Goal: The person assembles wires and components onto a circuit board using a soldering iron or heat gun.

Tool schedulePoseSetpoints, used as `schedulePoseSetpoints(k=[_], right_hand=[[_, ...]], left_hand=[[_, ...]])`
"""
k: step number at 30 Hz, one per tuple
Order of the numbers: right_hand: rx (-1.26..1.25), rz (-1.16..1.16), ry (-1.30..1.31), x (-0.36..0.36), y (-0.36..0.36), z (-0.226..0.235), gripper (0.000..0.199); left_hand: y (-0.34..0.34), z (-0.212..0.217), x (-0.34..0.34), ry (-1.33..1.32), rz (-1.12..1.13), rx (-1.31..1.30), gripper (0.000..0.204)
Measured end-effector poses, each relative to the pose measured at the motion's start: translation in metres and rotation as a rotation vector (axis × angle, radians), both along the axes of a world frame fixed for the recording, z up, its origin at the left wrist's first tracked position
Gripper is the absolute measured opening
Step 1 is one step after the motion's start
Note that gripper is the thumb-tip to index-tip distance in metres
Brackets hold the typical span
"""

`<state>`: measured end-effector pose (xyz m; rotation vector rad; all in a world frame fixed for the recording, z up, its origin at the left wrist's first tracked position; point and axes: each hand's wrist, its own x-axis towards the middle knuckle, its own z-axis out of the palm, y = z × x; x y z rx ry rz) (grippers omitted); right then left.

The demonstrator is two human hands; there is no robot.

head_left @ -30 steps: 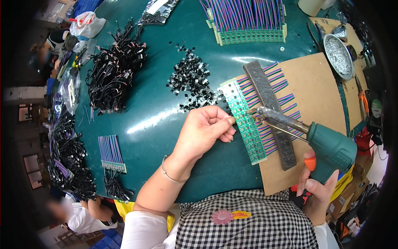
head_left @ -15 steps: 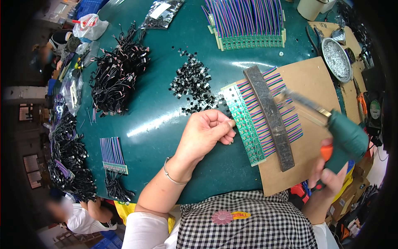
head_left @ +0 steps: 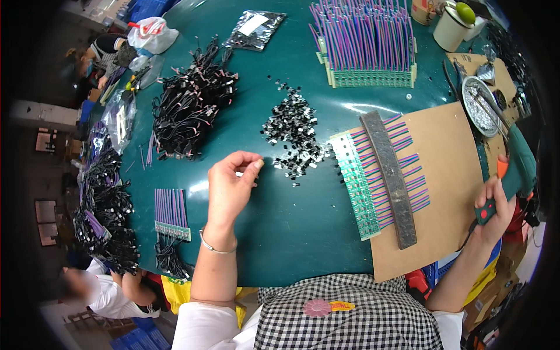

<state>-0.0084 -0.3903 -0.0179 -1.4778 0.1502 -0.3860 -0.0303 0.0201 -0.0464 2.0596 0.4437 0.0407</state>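
My left hand (head_left: 230, 184) is above the green table, left of a pile of small black connectors (head_left: 289, 125). Its thumb and forefinger are pinched together; whatever may be between them is too small to make out. My right hand (head_left: 494, 207) grips a green soldering gun (head_left: 521, 163) with an orange trigger, its tip over a round metal dish (head_left: 466, 100) of crumpled silvery material. Between my hands lies a panel of green circuit boards (head_left: 357, 189) with coloured wires. A dark flat bar (head_left: 389, 181) presses across those wires on a brown cardboard sheet (head_left: 452, 175).
A large bundle of black cables (head_left: 189, 111) lies left of the connectors. Wired boards (head_left: 370, 76) stand at the back, near a white mug (head_left: 450, 32). A smaller wired board (head_left: 172, 229) sits front left. Other people (head_left: 114, 297) are beyond the table's left side.
My left hand has moved left, away from the circuit board panel. My right hand has carried the soldering gun rightward from over the wires to the metal dish. The view has shifted slightly.
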Motion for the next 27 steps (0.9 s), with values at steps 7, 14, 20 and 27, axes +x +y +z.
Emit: schedulePoseSetpoints(k=[7, 14, 20, 27], right_hand=[[0.119, 0.235, -0.012, -0.032, 0.009, 0.003, 0.063], [0.301, 0.314, 0.091, -0.057, 0.027, 0.004, 0.065], [0.628, 0.483, 0.144, -0.060, 0.032, 0.003, 0.059], [0.583, 0.478, 0.209, -0.064, 0.050, 0.012, 0.061]], left_hand=[[-0.017, -0.006, 0.003, -0.085, -0.066, 0.300, 0.013], [-0.017, -0.013, 0.009, -0.174, -0.206, 0.367, 0.016], [-0.015, -0.007, -0.002, -0.103, -0.129, 0.375, 0.014], [-0.063, 0.032, -0.016, -0.459, -0.353, 0.043, 0.015]])
